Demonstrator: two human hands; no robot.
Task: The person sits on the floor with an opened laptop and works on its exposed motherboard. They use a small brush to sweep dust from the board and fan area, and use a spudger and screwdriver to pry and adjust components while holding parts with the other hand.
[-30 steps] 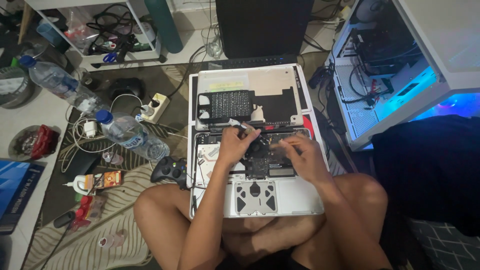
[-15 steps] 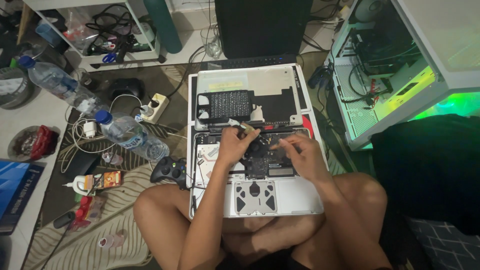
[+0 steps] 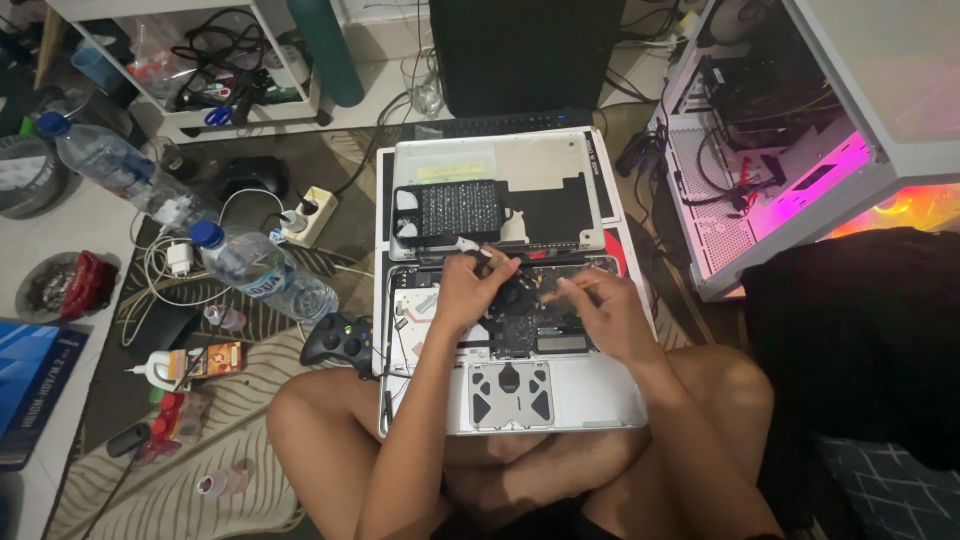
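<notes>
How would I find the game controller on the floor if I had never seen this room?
Start at the opened laptop lying in front of the seated person, its inner parts showing. Look just past its left edge, by the person's knee, on the patterned rug. The game controller is the small black two-handled thing there, below the clear water bottle with a blue cap.

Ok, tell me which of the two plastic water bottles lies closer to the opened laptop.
The blue-capped bottle lying on the patterned mat, beside the black game controller. The other bottle lies farther up-left, on the far side of the white power strip from the laptop.
</notes>
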